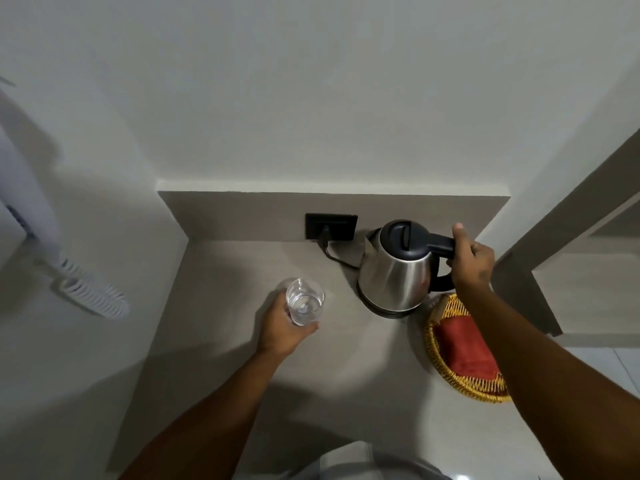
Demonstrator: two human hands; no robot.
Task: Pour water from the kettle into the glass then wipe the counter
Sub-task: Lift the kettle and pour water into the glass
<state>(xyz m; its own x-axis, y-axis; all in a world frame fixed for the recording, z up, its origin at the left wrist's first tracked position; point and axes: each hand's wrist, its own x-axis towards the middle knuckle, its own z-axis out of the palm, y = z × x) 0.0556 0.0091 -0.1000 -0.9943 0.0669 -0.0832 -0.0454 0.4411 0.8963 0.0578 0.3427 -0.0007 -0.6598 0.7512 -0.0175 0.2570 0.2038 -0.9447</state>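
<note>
A steel kettle [394,275] with a black lid and handle stands on its base at the back right of the grey counter [242,375]. My right hand [472,261] is wrapped around the kettle's handle. A clear drinking glass [305,301] sits left of the kettle, near the counter's middle, and my left hand [282,329] holds it from the near side. The glass looks empty. A red cloth [465,348] lies folded in a yellow wicker basket [436,358], partly hidden under my right forearm.
A black wall socket [330,226] with the kettle's cord plugged in is on the backsplash behind the kettle. A wall phone with a coiled white cord [93,294] hangs on the left wall. A door frame [554,216] stands at the right.
</note>
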